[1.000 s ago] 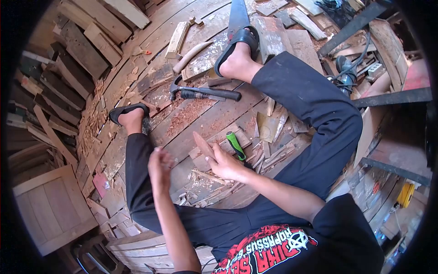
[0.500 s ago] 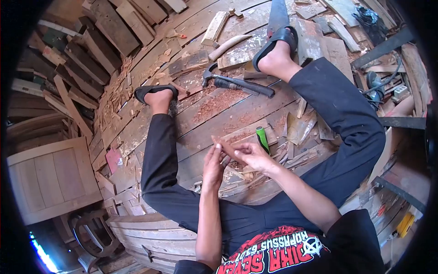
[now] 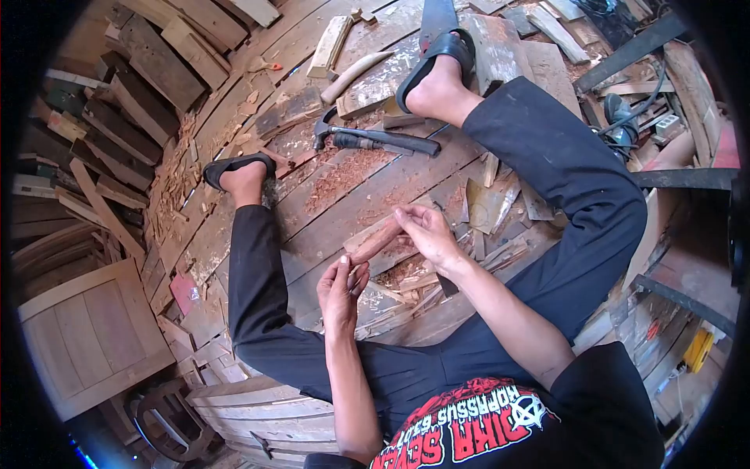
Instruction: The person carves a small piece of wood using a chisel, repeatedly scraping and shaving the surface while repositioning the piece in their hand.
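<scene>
A short, reddish-brown piece of carved wood (image 3: 373,242) is held slantwise between my two hands, over the floor between my legs. My left hand (image 3: 339,298) pinches its lower left end with thumb and fingers. At the upper right end, my right hand (image 3: 426,233) grips it, fingertips around the tip. Beneath the wood lie shavings and thin offcuts (image 3: 402,273). Farther forward, a claw hammer (image 3: 414,144) rests on the planks beside another dark-handled tool. The green-handled tool is hidden behind my right hand and wrist.
Wood blocks (image 3: 366,95) and a curved stick (image 3: 355,76) lie near my right foot, which is beside a saw blade (image 3: 441,22). Upright boards (image 3: 160,59) line the left side. A panelled wooden door (image 3: 94,336) leans lower left. Cables and scrap lie at right.
The wood has turned, its far end swinging from upper left to upper right. My right hand has moved up, covering the green tool, and the whole view has shifted.
</scene>
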`<state>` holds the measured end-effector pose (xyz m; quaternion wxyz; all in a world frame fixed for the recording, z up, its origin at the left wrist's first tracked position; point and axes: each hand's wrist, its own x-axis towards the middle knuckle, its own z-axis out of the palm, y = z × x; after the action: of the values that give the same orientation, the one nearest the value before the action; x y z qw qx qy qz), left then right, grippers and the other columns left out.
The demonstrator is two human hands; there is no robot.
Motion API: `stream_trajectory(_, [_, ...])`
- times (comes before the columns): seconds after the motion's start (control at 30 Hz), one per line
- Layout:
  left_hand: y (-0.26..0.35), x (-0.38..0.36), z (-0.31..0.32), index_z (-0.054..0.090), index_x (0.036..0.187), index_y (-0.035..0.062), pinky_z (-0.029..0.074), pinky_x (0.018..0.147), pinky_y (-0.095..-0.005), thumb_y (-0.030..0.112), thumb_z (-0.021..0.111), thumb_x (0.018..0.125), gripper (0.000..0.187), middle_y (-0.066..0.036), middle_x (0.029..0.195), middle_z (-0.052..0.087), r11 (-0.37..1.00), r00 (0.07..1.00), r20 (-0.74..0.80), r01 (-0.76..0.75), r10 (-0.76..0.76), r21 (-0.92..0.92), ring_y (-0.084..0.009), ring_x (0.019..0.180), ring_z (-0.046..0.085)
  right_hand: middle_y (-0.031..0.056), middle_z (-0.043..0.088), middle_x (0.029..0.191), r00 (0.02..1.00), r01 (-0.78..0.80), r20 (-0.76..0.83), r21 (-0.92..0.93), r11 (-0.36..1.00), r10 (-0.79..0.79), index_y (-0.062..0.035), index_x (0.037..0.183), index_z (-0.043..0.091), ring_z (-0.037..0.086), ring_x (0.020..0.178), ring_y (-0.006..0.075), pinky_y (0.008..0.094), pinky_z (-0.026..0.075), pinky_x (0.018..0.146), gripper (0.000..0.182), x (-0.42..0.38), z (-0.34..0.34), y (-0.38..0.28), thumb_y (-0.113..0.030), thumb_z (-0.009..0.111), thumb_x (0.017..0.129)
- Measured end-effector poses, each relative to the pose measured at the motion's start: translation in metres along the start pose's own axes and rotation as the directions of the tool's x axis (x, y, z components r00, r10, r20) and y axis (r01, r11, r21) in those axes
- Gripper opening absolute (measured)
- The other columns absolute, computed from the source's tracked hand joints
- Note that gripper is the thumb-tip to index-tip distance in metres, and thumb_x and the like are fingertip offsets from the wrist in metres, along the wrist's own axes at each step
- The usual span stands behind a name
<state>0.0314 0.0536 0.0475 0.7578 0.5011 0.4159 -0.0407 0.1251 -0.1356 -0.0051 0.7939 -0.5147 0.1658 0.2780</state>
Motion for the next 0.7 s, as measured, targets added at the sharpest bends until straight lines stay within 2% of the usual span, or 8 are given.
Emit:
stream_trajectory(0.1, [0.001, -0.004, -0.002, 0.064, 0.121, -0.0057, 0.062, 0.087, -0.0319, 0.019, 0.065, 0.101, 0.031, -0.015, 0.11, 0.072, 0.993, 0.99, 0.113, 0.075, -0.086, 0.096, -0.025, 0.099, 0.074, 0.0058, 0.074, 0.1, 0.997, 0.057, -0.065, 0.089, 0.994, -0.052, -0.0011, 0.122, 0.065, 0.069, 0.088, 0.0105, 0.0228, 0.055, 0.074, 0.034, 0.003, -0.001, -0.006, -0.025, 0.071, 0.099])
stream_trajectory(0.13, [-0.002, -0.004, -0.003, 0.062, 0.126, -0.0075, 0.061, 0.088, -0.0319, 0.016, 0.065, 0.101, 0.034, -0.017, 0.113, 0.072, 0.996, 0.99, 0.124, 0.067, -0.074, 0.057, -0.0269, 0.1, 0.074, 0.0056, 0.074, 0.1, 0.996, 0.062, -0.062, 0.081, 0.995, -0.058, -0.0009, 0.12, 0.066, 0.069, 0.089, 0.0103, 0.0231, 0.056, 0.074, 0.032, 0.005, -0.005, -0.005, -0.024, 0.071, 0.099])
stream_trajectory(0.2, [-0.004, -0.004, -0.002, 0.063, 0.126, -0.0048, 0.06, 0.09, -0.0317, 0.016, 0.066, 0.101, 0.034, -0.015, 0.112, 0.072, 0.996, 0.99, 0.116, 0.067, -0.074, 0.067, -0.0244, 0.1, 0.074, 0.0051, 0.074, 0.096, 0.994, 0.08, -0.08, 0.079, 0.994, -0.073, 0.0002, 0.114, 0.068, 0.069, 0.085, 0.0098, 0.0232, 0.056, 0.071, 0.03, 0.008, -0.006, -0.007, -0.024, 0.073, 0.097])
stream_trajectory(0.33, [-0.005, -0.004, 0.002, 0.064, 0.124, -0.0062, 0.061, 0.087, -0.0304, 0.014, 0.067, 0.1, 0.032, -0.015, 0.108, 0.073, 0.998, 0.993, 0.103, 0.052, -0.055, 0.031, -0.0227, 0.096, 0.074, 0.0061, 0.073, 0.088, 0.996, 0.038, -0.075, -0.178, 0.983, -0.052, 0.0016, 0.11, 0.069, 0.068, 0.073, 0.0101, 0.0235, 0.055, 0.062, 0.038, 0.01, -0.013, -0.018, -0.032, 0.076, 0.095])
stream_trajectory(0.4, [-0.008, 0.0, -0.006, 0.067, 0.12, -0.0054, 0.061, 0.081, -0.0289, 0.016, 0.068, 0.099, 0.03, -0.014, 0.1, 0.074, 0.992, 0.993, 0.111, 0.017, -0.031, 0.126, -0.0197, 0.086, 0.075, 0.0066, 0.073, 0.084, 0.997, -0.053, -0.07, -0.225, 0.973, 0.038, 0.0024, 0.109, 0.069, 0.068, 0.068, 0.0105, 0.0239, 0.055, 0.058, 0.042, 0.007, -0.017, -0.026, -0.036, 0.077, 0.093])
stream_trajectory(0.5, [-0.009, 0.001, 0.0, 0.069, 0.115, -0.0064, 0.061, 0.076, -0.027, 0.017, 0.07, 0.098, 0.029, -0.014, 0.097, 0.075, 0.976, 0.997, 0.038, -0.067, 0.061, 0.208, -0.0173, 0.079, 0.074, 0.0067, 0.072, 0.082, 1.0, -0.017, -0.03, -0.387, 0.922, 0.006, 0.0024, 0.11, 0.067, 0.07, 0.066, 0.0125, 0.0248, 0.054, 0.056, 0.043, 0.003, -0.02, -0.033, -0.038, 0.073, 0.096])
stream_trajectory(0.63, [-0.011, 0.017, -0.007, 0.068, 0.115, -0.0057, 0.061, 0.079, -0.0279, 0.017, 0.07, 0.098, 0.029, -0.012, 0.098, 0.074, 0.977, 0.996, -0.042, -0.068, 0.078, 0.201, -0.0168, 0.084, 0.073, 0.0083, 0.074, 0.086, 0.999, 0.041, -0.011, -0.285, 0.958, -0.046, 0.0027, 0.114, 0.066, 0.071, 0.066, 0.0133, 0.0231, 0.054, 0.056, 0.033, 0.016, -0.025, -0.008, -0.026, 0.07, 0.099])
stream_trajectory(0.7, [-0.015, 0.024, -0.011, 0.067, 0.12, -0.0065, 0.06, 0.081, -0.0266, 0.015, 0.07, 0.098, 0.03, -0.012, 0.103, 0.074, 0.992, 0.997, -0.008, -0.078, 0.079, 0.099, -0.0173, 0.089, 0.074, 0.0107, 0.074, 0.093, 1.0, 0.017, -0.009, -0.283, 0.959, -0.02, 0.0037, 0.119, 0.065, 0.072, 0.072, 0.0144, 0.0226, 0.055, 0.057, 0.03, 0.018, -0.023, -0.005, -0.02, 0.068, 0.1])
